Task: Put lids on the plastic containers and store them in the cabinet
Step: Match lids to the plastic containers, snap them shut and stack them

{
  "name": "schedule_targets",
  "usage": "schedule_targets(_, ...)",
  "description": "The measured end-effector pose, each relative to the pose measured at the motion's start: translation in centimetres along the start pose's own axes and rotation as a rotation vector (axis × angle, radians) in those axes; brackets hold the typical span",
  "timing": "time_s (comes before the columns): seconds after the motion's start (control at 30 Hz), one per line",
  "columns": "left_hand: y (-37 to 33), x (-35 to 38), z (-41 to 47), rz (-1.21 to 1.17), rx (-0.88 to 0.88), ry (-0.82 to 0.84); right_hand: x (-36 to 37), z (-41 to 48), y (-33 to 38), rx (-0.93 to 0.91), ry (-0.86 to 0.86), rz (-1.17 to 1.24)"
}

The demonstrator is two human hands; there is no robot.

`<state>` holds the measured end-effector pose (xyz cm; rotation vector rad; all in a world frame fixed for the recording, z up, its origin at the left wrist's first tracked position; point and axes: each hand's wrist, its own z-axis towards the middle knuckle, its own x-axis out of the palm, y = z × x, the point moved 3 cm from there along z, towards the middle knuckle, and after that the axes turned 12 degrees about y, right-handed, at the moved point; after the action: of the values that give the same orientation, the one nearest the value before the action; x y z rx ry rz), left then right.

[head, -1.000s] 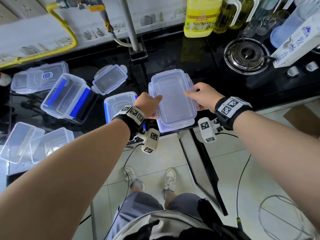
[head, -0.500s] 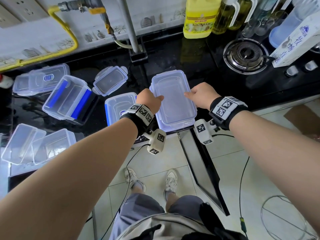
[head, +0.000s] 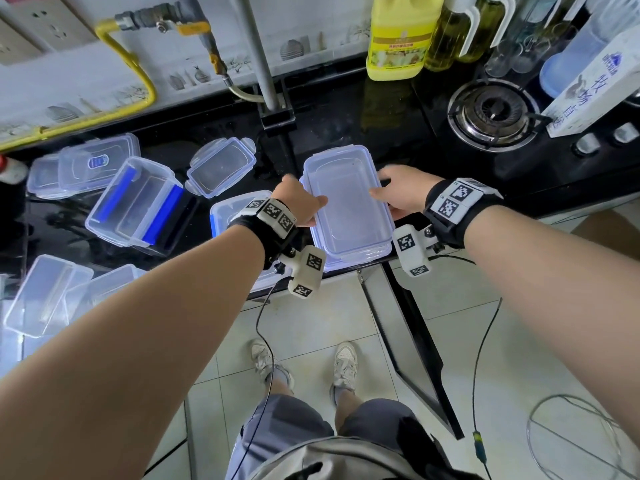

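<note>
A clear rectangular plastic container with its lid on top (head: 348, 206) sits at the front edge of the black counter (head: 346, 119). My left hand (head: 298, 201) grips its left side, thumb on the lid. My right hand (head: 400, 192) grips its right side, fingers pressing the lid edge. Just left of it, partly behind my left wrist, is an open container with a blue rim (head: 230, 218). A small clear lid with clip tabs (head: 221, 167) lies further back.
A blue-clipped container (head: 135, 206) lies tilted at the left, with lidded ones (head: 86, 168) behind it and two clear tubs (head: 45, 296) at the near left. A gas burner (head: 491, 112), a yellow bottle (head: 401, 32) and a white carton (head: 595, 88) are at the back right. An open cabinet door (head: 415, 341) hangs below the counter.
Both hands have stayed on the container's sides, shifting only slightly. The lid looks a little lower on the container than before.
</note>
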<state>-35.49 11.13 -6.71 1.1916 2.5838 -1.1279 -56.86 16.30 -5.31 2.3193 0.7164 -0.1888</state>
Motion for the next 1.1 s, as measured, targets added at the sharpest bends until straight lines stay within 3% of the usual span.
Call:
schedule_targets(0.07,-1.1,-0.8,-0.4,0.105,0.0,0.001,-0.5,-0.1,0.4,-0.013,-0.035,-0.075)
schedule_targets(0.17,-2.8,-1.6,-0.2,0.448,0.11,-0.086,-1.0,-0.2,0.5,-0.042,-0.089,-0.27)
schedule_targets(0.23,-3.9,-1.1,0.4,0.565,0.181,-0.071,-0.7,0.0,0.0,-0.066,-0.053,-0.249)
schedule_targets(0.37,-4.9,0.3,1.6,0.565,0.127,0.067,-0.3,0.5,-1.1,-0.06,-0.006,-0.1)
schedule_targets(0.63,-5.8,0.2,2.7,0.55,0.011,0.047,-0.2,1.7,-2.0,-0.031,-0.004,0.111)
schedule_targets(0.87,-4.5,0.8,1.6,0.459,0.126,-0.057,0.1,1.4,-1.9,-0.093,-0.071,0.036)
schedule_targets(0.97,-3.4,1.2,-0.5,0.685,0.203,-0.175,0.9,0.5,-1.7,-0.104,-0.065,0.073)
schedule_targets(1.1,-1.1,4.0,-3.0,1.018,0.259,0.048,1.5,0.0,-1.4,-0.116,-0.053,0.065)
